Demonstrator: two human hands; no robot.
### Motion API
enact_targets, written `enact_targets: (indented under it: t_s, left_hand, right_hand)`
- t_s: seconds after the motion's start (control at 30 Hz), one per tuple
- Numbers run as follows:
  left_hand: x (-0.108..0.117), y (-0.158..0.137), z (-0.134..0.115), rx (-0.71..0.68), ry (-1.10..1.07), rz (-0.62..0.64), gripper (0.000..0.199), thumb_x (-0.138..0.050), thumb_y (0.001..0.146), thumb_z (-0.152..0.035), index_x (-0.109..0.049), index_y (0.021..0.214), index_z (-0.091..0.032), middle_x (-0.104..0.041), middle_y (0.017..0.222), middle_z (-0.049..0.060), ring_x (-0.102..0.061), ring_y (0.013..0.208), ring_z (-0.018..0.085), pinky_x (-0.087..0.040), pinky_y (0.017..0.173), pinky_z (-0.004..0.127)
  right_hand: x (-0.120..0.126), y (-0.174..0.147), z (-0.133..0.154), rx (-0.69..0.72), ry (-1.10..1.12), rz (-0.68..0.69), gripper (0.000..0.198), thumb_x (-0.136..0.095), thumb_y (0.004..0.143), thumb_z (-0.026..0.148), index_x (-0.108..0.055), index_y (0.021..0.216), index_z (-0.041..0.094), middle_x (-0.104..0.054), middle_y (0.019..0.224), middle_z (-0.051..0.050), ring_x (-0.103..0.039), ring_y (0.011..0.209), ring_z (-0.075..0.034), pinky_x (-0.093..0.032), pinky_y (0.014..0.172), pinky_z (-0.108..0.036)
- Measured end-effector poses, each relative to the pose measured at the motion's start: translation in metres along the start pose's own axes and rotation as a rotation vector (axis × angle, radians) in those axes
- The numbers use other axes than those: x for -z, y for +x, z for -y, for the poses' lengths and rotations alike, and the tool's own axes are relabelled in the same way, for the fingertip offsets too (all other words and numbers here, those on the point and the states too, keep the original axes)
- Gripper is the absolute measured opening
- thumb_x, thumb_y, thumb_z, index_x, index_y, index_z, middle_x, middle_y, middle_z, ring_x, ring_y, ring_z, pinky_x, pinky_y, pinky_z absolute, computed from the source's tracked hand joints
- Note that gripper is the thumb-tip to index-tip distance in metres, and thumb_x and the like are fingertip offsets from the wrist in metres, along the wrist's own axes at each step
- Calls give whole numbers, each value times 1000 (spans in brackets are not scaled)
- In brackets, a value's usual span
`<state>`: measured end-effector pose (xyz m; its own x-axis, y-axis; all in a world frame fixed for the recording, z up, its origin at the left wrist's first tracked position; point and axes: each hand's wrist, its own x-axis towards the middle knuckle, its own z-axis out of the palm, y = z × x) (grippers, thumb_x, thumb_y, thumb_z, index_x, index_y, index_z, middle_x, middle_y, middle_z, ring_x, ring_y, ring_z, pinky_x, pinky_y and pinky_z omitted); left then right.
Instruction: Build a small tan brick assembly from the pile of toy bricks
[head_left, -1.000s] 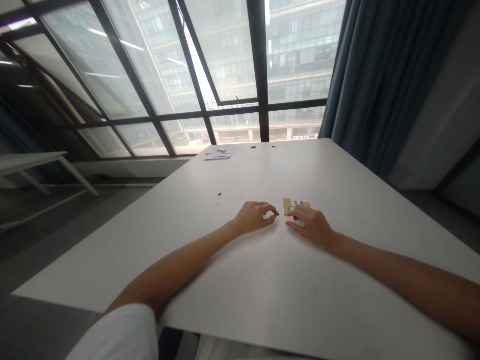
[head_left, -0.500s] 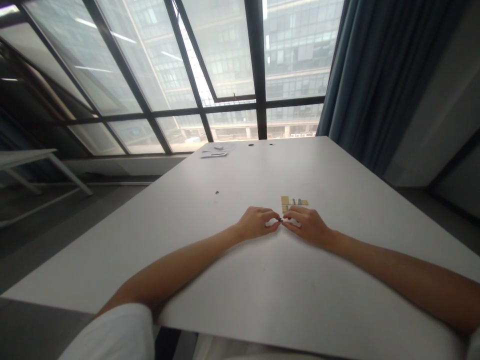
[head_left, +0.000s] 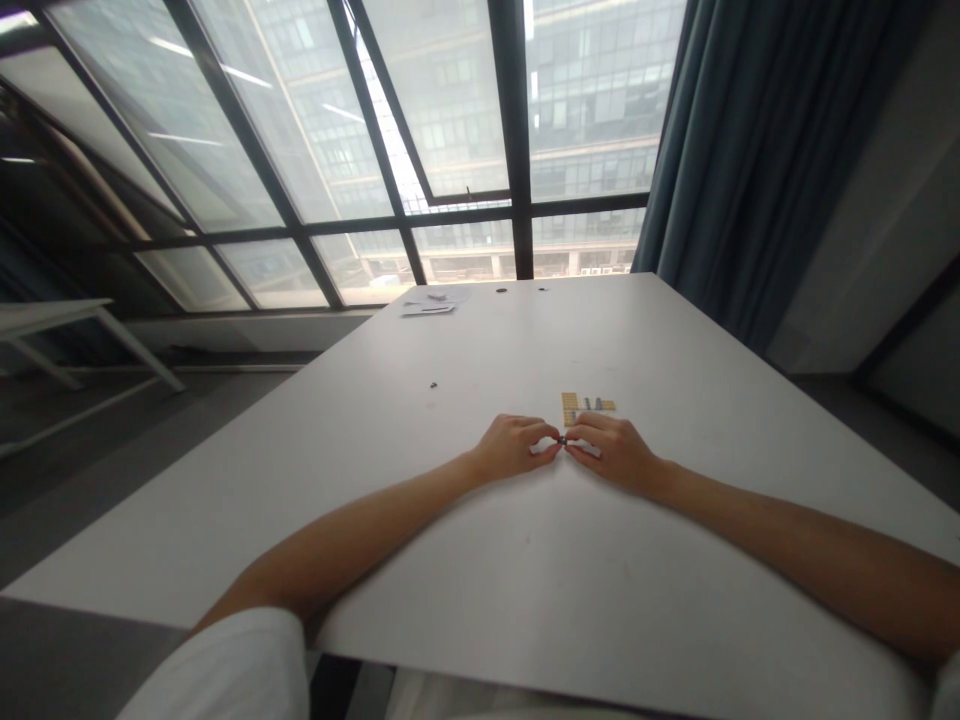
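Head cam: a tiny dark piece (head_left: pixel 562 440) is being pinched low over the white surface (head_left: pixel 450 560) by the fingers of the left hand (head_left: pixel 516 446). Its other side is met by the right hand (head_left: pixel 616 450), though whether those fingers are clamped can't really be told. Some yellow-and-blue strips (head_left: pixel 569 402) are partly covered just behind the right hand.

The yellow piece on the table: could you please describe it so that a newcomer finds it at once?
On the big white table, look just beyond the fingers of the right hand. The yellow piece lies there, partly hidden by them; its yellow colour and blue-grey marks set it apart from the small dark object.
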<state>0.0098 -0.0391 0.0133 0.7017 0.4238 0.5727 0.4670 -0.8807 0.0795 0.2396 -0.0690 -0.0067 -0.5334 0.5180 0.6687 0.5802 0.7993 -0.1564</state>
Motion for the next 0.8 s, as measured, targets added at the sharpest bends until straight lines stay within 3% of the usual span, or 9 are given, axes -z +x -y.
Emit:
enact_targets:
  t_s: [0.8]
  left_hand:
    - [-1, -2, 2, -25, -33, 30, 23, -54, 93, -35, -73, 93, -21, -69, 67, 0, -59, 56, 8, -43, 58, 18]
  right_hand:
    - [2, 1, 2, 14, 13, -5, 7, -57, 93, 22, -65, 92, 20, -67, 87, -6, -63, 81, -17, -48, 73, -27]
